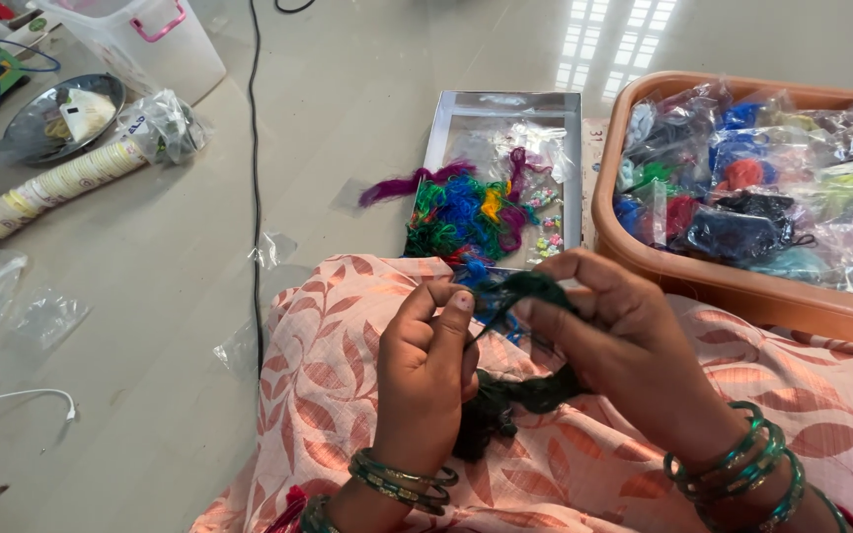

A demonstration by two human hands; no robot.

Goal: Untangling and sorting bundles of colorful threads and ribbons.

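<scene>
1. Dark green yarn (520, 390) lies bunched on the person's lap, over peach leaf-patterned cloth (328, 365), with a strand running up between both hands.
2. Left hand (431, 360) has its fingers (456, 308) pinched narrow on the strand's lower part.
3. Right hand (614, 331) has its fingers closed on a small tuft of the same yarn, just beside the left thumb.
4. Green bangles (402, 482) circle both wrists.
5. Beyond the knees, a shallow silver box (570, 168) on the floor holds tangled multicoloured threads (461, 212).
6. An orange tub (742, 286) of bagged yarn stands just right of it.
</scene>
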